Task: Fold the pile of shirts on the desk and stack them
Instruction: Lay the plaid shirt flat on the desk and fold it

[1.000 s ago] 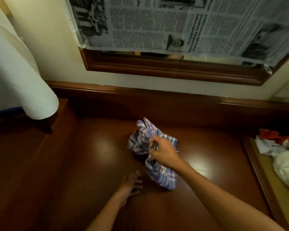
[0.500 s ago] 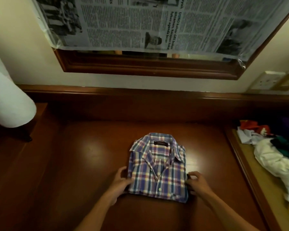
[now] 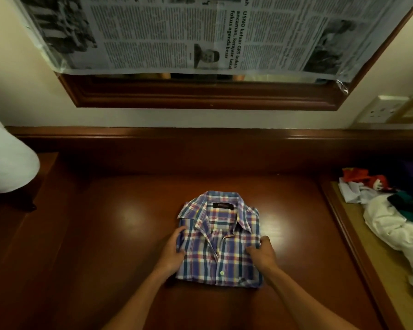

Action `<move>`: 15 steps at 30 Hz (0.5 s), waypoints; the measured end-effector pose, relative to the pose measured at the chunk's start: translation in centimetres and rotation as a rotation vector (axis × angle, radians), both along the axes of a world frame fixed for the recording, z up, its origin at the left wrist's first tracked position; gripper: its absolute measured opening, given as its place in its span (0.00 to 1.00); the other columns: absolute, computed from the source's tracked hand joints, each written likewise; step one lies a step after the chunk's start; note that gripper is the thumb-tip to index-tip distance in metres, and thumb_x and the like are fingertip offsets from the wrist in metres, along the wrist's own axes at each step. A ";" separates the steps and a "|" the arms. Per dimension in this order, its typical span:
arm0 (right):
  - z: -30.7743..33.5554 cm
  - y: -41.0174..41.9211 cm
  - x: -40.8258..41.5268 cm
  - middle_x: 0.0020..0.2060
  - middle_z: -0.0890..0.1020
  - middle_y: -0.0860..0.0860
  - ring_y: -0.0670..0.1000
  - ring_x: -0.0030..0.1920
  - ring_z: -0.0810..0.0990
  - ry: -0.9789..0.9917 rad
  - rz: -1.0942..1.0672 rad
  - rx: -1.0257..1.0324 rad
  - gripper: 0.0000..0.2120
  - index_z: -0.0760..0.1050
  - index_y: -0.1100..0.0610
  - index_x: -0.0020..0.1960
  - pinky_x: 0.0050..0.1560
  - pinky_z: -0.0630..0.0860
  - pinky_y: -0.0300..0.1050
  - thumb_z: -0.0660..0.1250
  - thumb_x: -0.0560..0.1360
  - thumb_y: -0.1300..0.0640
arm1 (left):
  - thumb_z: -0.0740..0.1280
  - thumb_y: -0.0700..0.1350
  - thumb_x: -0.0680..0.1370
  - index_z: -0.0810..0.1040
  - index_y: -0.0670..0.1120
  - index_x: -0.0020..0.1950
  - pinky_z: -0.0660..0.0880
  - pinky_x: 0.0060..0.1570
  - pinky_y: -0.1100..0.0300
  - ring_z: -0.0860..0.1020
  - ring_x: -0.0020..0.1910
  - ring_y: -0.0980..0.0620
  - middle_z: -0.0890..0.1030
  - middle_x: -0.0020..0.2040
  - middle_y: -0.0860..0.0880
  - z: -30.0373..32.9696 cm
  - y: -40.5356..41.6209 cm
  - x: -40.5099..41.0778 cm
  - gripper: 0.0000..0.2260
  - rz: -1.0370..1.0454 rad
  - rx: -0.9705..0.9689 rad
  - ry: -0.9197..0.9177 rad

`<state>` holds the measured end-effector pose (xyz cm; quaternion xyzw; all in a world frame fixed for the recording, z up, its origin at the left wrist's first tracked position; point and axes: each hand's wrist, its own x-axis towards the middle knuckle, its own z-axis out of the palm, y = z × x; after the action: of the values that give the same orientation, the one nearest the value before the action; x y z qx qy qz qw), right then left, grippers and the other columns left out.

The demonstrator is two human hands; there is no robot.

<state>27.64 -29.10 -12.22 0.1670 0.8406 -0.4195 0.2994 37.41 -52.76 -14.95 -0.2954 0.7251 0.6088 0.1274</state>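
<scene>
Step in hand: the plaid shirt (image 3: pixel 218 239) looks fully folded into a neat rectangle, collar at the far end, buttoned front up; the hands seem to be squaring its sides or taking hold to shift it.
Shirt's place: flat on the dark wooden desk (image 3: pixel 105 234), in the middle and toward the near edge.
Left hand (image 3: pixel 171 252): against the shirt's left edge, thumb lying on top of the cloth, fingers at or under the side; it appears to grip the edge lightly.
Right hand (image 3: pixel 262 254): on the shirt's right edge, fingers curled over the cloth, holding that side.
Pile of shirts (image 3: pixel 391 217): unfolded, heaped on the lighter surface at the right, well apart from the folded one; white, red and dark green cloth shows.
Progress: early by my reading; one shirt folded, no stack visible yet.
Next move calls for: lifting or sliding the folded shirt with both sides supported so the folds do not slip, setting it at a chosen stacking spot, then reaching right for another shirt.
Risk: the collar or the tucked sleeves may spring loose if only one side is lifted.
</scene>
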 end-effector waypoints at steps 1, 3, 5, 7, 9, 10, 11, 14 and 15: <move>0.1 -0.6 0.2 0.58 0.75 0.55 0.51 0.50 0.75 0.021 0.007 -0.028 0.18 0.62 0.58 0.67 0.49 0.76 0.45 0.63 0.79 0.63 | 0.59 0.29 0.79 0.66 0.62 0.67 0.78 0.43 0.65 0.74 0.61 0.52 0.60 0.77 0.48 -0.1 -0.5 0.5 0.29 0.014 -0.015 0.003; 0.5 -2.6 0.5 0.60 0.73 0.55 0.53 0.55 0.76 0.046 0.029 -0.105 0.24 0.58 0.55 0.71 0.54 0.77 0.48 0.62 0.79 0.66 | 0.58 0.28 0.79 0.67 0.59 0.70 0.75 0.40 0.67 0.76 0.51 0.55 0.58 0.78 0.48 -0.1 -1.7 1.8 0.28 0.032 -0.070 -0.003; 0.9 -5.3 0.7 0.65 0.70 0.55 0.57 0.64 0.74 0.082 0.080 -0.169 0.31 0.54 0.51 0.75 0.62 0.75 0.57 0.62 0.78 0.68 | 0.56 0.27 0.79 0.66 0.56 0.72 0.73 0.32 0.68 0.78 0.50 0.48 0.57 0.78 0.48 -0.2 -3.7 2.9 0.29 0.072 -0.118 -0.018; 1.1 -8.1 0.9 0.70 0.67 0.53 0.57 0.69 0.70 0.121 0.163 -0.234 0.36 0.51 0.47 0.77 0.66 0.72 0.61 0.62 0.78 0.68 | 0.55 0.27 0.79 0.67 0.57 0.72 0.77 0.34 0.65 0.74 0.63 0.38 0.57 0.79 0.47 0.0 -6.0 3.5 0.30 0.124 -0.179 -0.021; 1.5 -11.6 1.0 0.73 0.65 0.51 0.54 0.71 0.68 0.148 0.289 -0.273 0.35 0.51 0.46 0.78 0.67 0.69 0.57 0.60 0.78 0.69 | 0.55 0.26 0.79 0.68 0.58 0.70 0.80 0.49 0.50 0.71 0.67 0.39 0.58 0.78 0.47 0.5 -9.0 3.8 0.31 0.199 -0.222 -0.011; 1.7 -13.2 1.0 0.74 0.64 0.51 0.54 0.72 0.67 0.159 0.351 -0.267 0.35 0.52 0.48 0.78 0.67 0.69 0.54 0.59 0.78 0.71 | 0.55 0.25 0.78 0.69 0.58 0.69 0.77 0.55 0.45 0.71 0.68 0.39 0.60 0.78 0.47 1.0 -10.5 3.8 0.31 0.228 -0.232 0.000; 1.7 -15.0 1.0 0.74 0.64 0.51 0.55 0.71 0.67 0.171 0.415 -0.255 0.35 0.52 0.49 0.79 0.67 0.70 0.51 0.58 0.78 0.72 | 0.54 0.25 0.78 0.70 0.56 0.69 0.75 0.57 0.43 0.72 0.67 0.40 0.62 0.77 0.47 1.3 -12.2 3.9 0.30 0.261 -0.247 0.006; 1.6 -20.0 0.6 0.70 0.70 0.57 0.60 0.65 0.74 0.192 0.540 -0.227 0.34 0.53 0.50 0.79 0.58 0.77 0.52 0.57 0.79 0.72 | 0.55 0.25 0.78 0.70 0.51 0.72 0.79 0.53 0.50 0.73 0.66 0.45 0.66 0.75 0.46 2.5 -17.0 3.9 0.29 0.335 -0.281 0.001; 1.5 -21.7 0.5 0.68 0.73 0.59 0.61 0.61 0.77 0.189 0.569 -0.224 0.34 0.53 0.49 0.79 0.54 0.78 0.54 0.57 0.79 0.71 | 0.55 0.25 0.78 0.70 0.51 0.72 0.79 0.52 0.54 0.73 0.66 0.45 0.66 0.75 0.46 2.6 -18.7 4.0 0.29 0.357 -0.299 -0.012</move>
<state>28.10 -50.82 -10.69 -0.1486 0.8261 -0.4226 0.3418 41.44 -71.43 -12.31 -0.4383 0.7428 0.5056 -0.0233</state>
